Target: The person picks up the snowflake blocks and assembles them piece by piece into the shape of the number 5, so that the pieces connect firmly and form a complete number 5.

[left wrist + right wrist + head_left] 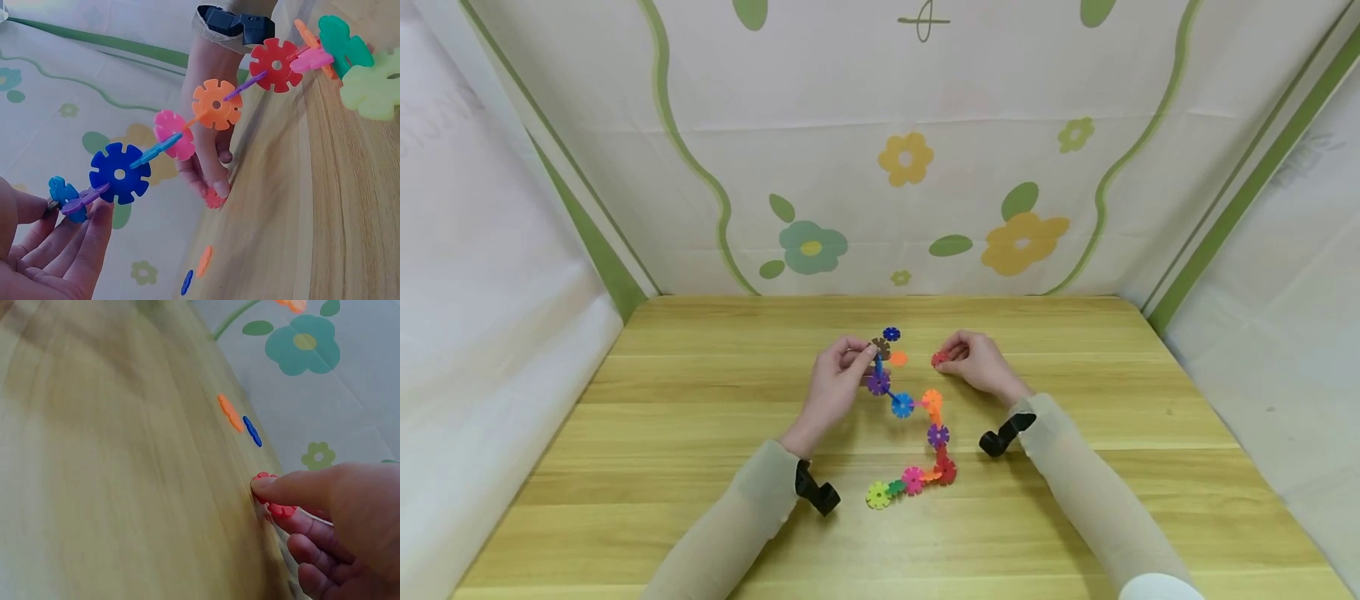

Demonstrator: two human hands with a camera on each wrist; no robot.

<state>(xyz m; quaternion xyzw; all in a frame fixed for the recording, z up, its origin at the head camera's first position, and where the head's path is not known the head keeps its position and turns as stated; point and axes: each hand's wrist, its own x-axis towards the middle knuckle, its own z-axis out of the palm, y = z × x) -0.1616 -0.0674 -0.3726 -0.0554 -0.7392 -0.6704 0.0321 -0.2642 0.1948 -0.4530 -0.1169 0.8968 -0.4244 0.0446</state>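
Note:
My left hand [838,375] pinches the brown end piece [881,347] of a chain of interlocking plastic snowflake discs. The chain hangs through a purple disc [878,383], a light-blue disc [903,406] and an orange disc [932,400]. It then bends back past a red disc [947,472] and a pink disc [913,480] to a yellow-green disc [878,495]. To the right, my right hand [977,362] holds a red snowflake disc [281,509] between thumb and fingers, low over the table. The thumb covers part of this red disc in the right wrist view.
An orange disc [230,413] and a dark-blue disc [252,431] lie loose on the wooden table [700,483], near its back edge. A flower-printed cloth [820,158] rises behind the table, and pale cloth sides stand left and right.

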